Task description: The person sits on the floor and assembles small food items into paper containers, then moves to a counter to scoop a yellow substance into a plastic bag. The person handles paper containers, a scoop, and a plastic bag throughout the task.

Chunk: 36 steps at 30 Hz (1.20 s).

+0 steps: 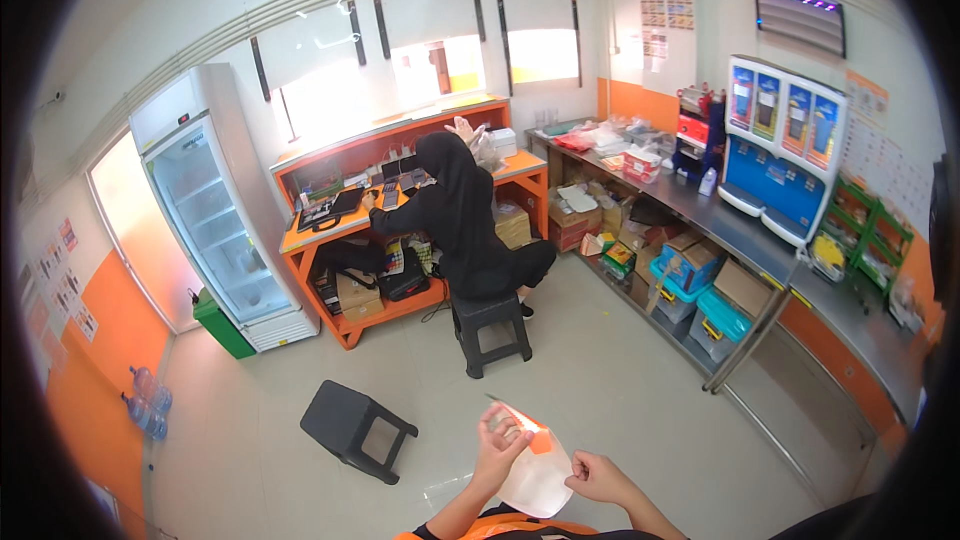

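White-and-orange bag (537, 492): looks like thin paper or film, can't confirm. Head view, the only one: it's in front of the wearer's torso, above the floor, tilted, orange patch up top, pale body below.

Left hand (502, 448): grip closed in a fingertip pinch on the bag's upper left edge. Probably pinched there so the light sheet stays up and the broad face isn't crushed. A thin dark tip shows above the fingers; can't tell if it's part of the bag or separate.

Right hand (598, 480): fingers curled at the bag's right edge. Can't tell if the edge is caught in the grip or only touched. Position opposite the left likely steadies the loose side.

Around: spare dark stool (335, 418) on the floor, ahead and left, probably parked as a loose seat. A co-worker (455, 215) in black sits on another dark stool (490, 325), facing the orange counter (520, 163), one arm raised; dark folder or laptop (345, 203) lies to their left, presumably for easy reach.

Right side: steel counter (738, 225) along the wall carries the drink dispenser (780, 185), upright, likely backed to the wall for stability. Teal-lidded bins (725, 315) sit underneath, probably to store bulk low.
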### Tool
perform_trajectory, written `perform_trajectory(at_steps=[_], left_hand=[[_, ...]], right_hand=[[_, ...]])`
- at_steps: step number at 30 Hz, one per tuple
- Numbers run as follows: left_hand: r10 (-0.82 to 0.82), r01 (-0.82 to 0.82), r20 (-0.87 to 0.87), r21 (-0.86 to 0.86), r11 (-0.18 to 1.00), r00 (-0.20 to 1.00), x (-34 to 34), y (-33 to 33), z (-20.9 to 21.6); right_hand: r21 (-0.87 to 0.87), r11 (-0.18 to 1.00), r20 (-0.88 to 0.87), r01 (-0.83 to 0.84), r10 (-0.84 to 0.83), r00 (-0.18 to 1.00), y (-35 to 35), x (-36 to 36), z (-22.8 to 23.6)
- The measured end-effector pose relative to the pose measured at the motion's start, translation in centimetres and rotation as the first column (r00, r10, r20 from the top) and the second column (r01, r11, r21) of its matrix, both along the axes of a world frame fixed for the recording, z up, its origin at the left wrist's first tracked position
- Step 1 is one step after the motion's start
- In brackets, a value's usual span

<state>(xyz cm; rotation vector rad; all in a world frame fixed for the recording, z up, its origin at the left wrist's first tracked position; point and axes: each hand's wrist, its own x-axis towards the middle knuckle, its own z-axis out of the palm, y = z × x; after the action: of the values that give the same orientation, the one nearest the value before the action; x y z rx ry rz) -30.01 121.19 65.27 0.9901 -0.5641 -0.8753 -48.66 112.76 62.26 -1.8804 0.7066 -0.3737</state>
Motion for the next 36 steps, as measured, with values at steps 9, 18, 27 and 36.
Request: perform_trajectory(at_steps=[9,18,27,36], left_hand=[[0.131,-0.232,0.752,0.030,0.972,0.646,9.9,-21.3,1.3],[0.074,-0.393,0.871,0.142,0.909,0.486,21.8,-37.3,2.6],[0.060,-0.693,0.859,0.367,0.620,0.509,32.8,-42.7,0.6],[0.242,-0.829,0.928,0.110,0.548,0.283,42.7,-45.9,1.4]], right_hand=[[0.061,0.989,0.109,-0.135,0.128,0.986,-24.5,10.9,-3.1],[0.061,0.979,-0.054,-0.193,0.196,0.979,-43.1,22.4,0.7],[-0.017,0.809,-0.060,-0.587,0.585,0.809,-56.0,38.5,-0.3],[-0.080,0.548,-0.131,-0.833,0.822,0.554,-63.5,55.4,1.1]])
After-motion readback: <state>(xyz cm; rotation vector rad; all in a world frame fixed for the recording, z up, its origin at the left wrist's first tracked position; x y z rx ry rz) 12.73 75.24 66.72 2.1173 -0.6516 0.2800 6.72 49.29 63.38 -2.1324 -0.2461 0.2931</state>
